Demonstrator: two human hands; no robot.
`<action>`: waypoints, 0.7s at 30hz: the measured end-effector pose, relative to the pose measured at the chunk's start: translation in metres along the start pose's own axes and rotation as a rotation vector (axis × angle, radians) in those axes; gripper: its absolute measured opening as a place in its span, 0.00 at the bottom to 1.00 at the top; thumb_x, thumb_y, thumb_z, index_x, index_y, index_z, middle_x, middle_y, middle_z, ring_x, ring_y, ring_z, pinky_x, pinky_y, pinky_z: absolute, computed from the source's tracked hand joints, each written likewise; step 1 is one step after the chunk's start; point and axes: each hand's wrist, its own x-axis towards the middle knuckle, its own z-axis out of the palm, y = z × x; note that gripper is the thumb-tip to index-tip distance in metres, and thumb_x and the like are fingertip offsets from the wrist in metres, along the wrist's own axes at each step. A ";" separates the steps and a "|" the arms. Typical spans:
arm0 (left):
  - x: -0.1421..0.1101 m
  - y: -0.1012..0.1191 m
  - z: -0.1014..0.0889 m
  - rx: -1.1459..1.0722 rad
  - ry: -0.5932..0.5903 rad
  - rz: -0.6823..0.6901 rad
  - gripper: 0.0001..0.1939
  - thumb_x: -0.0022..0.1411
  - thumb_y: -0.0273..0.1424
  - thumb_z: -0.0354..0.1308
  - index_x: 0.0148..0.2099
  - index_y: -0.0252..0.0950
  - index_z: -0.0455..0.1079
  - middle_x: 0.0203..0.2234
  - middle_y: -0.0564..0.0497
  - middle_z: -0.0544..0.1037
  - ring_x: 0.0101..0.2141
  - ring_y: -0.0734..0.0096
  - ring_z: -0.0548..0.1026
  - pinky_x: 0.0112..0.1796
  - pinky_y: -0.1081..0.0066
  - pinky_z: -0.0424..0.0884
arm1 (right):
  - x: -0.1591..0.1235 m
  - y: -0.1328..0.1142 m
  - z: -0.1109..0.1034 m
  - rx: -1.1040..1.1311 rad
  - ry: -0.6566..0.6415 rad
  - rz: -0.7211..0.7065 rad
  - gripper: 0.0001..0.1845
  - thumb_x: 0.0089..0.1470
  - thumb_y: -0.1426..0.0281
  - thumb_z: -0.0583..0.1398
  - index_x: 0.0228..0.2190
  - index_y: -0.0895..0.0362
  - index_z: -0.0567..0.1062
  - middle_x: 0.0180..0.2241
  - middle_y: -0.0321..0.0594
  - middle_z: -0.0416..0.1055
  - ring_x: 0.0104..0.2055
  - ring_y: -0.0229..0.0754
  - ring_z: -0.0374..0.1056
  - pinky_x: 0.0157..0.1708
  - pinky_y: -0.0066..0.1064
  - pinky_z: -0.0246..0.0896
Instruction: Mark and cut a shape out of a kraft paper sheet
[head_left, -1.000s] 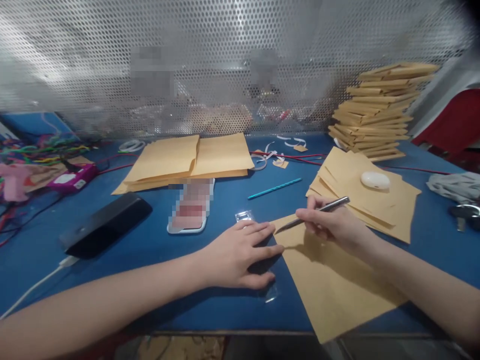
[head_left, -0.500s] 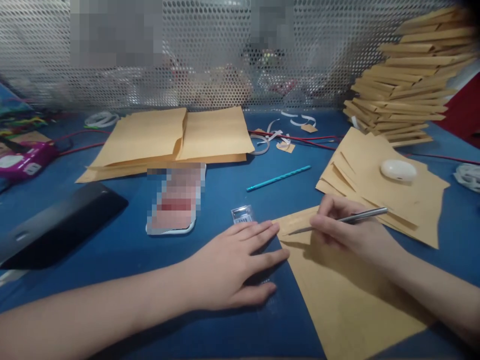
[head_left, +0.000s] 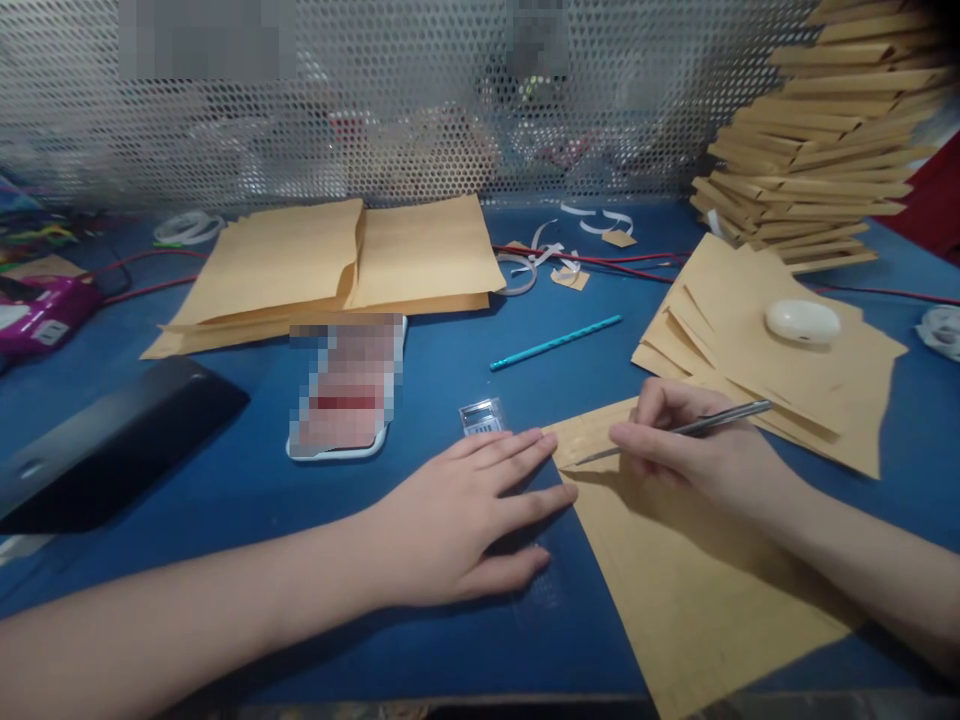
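Pinching a slim metal tool (head_left: 735,414), the right hand (head_left: 712,468) points its tip at the far-left corner of the brown paper (head_left: 697,600) on the table (head_left: 555,645); the left hand (head_left: 465,520) lies spread, grasping nothing; most paper seems unworked

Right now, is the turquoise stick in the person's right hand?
No, the right hand holds a slim grey tool, while the turquoise stick lies on the blue table.

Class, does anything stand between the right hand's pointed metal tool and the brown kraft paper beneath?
Nothing visible: the tip of the pointed metal tool is at the brown kraft paper, with the left hand aside.
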 end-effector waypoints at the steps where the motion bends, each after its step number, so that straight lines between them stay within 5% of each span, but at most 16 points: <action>1: 0.000 0.000 0.000 0.000 -0.001 0.000 0.25 0.66 0.41 0.52 0.62 0.39 0.61 0.64 0.41 0.54 0.62 0.53 0.55 0.59 0.55 0.54 | 0.000 0.000 0.000 -0.003 0.000 0.007 0.18 0.46 0.62 0.66 0.17 0.54 0.64 0.14 0.32 0.68 0.13 0.31 0.55 0.13 0.25 0.45; 21: -0.001 0.001 -0.001 -0.008 -0.009 -0.001 0.24 0.67 0.41 0.51 0.62 0.39 0.61 0.64 0.41 0.53 0.63 0.54 0.53 0.60 0.54 0.54 | 0.000 0.000 0.000 -0.067 0.016 -0.003 0.18 0.48 0.62 0.65 0.17 0.54 0.64 0.14 0.32 0.67 0.15 0.31 0.56 0.15 0.26 0.46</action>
